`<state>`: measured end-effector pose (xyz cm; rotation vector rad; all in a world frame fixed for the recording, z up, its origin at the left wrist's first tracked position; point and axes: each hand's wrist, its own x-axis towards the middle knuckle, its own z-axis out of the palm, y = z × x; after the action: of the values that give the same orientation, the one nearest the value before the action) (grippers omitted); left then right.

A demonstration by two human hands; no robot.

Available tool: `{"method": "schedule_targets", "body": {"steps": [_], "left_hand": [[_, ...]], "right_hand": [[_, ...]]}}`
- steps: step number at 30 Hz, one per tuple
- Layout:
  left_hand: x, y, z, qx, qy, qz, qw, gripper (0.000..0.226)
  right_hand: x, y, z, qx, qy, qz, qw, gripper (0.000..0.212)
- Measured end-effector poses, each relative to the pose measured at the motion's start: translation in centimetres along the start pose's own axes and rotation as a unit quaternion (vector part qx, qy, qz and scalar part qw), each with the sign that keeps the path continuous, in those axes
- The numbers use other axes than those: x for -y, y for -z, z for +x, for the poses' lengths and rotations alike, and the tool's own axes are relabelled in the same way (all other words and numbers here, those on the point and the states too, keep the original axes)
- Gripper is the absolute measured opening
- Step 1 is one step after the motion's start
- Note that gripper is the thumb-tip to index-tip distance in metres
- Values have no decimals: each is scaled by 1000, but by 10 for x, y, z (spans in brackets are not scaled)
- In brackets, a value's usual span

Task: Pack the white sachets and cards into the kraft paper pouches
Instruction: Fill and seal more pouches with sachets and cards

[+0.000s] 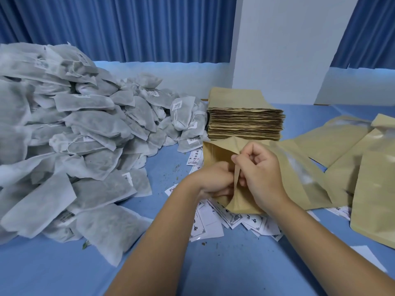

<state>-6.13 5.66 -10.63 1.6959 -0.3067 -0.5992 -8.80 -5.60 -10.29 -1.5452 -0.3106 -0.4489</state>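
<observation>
A kraft paper pouch (218, 152) lies in front of me, its mouth towards me. My left hand (213, 180) grips one side of the mouth and my right hand (258, 167) pinches the other lip, holding the two apart. White printed cards (213, 223) are scattered under and in front of the pouch. A big heap of white sachets (70, 135) covers the left of the blue table. A tall stack of flat kraft pouches (245, 120) stands just behind the held pouch.
Several kraft pouches with clear windows (346, 159) lie at the right, one (376, 189) close to the table's right edge. A white wall panel (288, 50) and blue curtains stand behind. Small herb crumbs dot the blue table (64, 270).
</observation>
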Motion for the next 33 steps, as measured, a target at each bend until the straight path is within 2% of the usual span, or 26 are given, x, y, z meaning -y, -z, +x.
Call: {"method": "schedule_targets", "body": {"steps": [4,7,10,12,13,15,17,18,19,21,24,26,29,33], "left_hand": [[6,-3,4,3,-11,-16,1000,26],[-4,11,1,-85,-18,-48,995,26],[-8,37,-2,-196,-7,-108,975,18],[0,55,-4,-305,31,-35,951,20],[5,63,-5,-363,49,47,929,20],[13,73,-9,-445,88,228,861,19],[15,74,-12,-451,164,316,818,16],[14,73,-11,-438,201,343,806,10],[14,72,-10,-422,225,367,798,13],[14,72,-5,-376,246,400,799,22],[14,71,-7,-347,283,401,799,8],[12,72,-8,-338,298,410,793,27],[11,74,-9,-339,307,426,780,47],[17,82,-11,-376,280,417,778,47]], "right_hand": [[4,-2,1,36,9,-21,999,32],[-3,-2,1,31,5,-33,999,31],[-10,-1,1,22,-11,-44,999,31],[-12,0,2,22,-15,-49,998,32],[-13,0,2,24,-14,-55,998,32],[-15,0,1,35,-8,-73,997,33],[-16,-1,-1,42,-7,-88,995,34],[-17,-1,-1,44,-7,-93,995,33],[-17,-2,-2,46,-7,-97,994,33],[-16,-2,-2,47,-8,-100,994,32],[-15,-3,-3,48,-8,-103,994,33],[-14,-3,-3,47,-6,-109,993,33],[-13,-3,-4,45,-5,-110,993,33],[-12,-4,-5,47,-5,-110,993,35]]}}
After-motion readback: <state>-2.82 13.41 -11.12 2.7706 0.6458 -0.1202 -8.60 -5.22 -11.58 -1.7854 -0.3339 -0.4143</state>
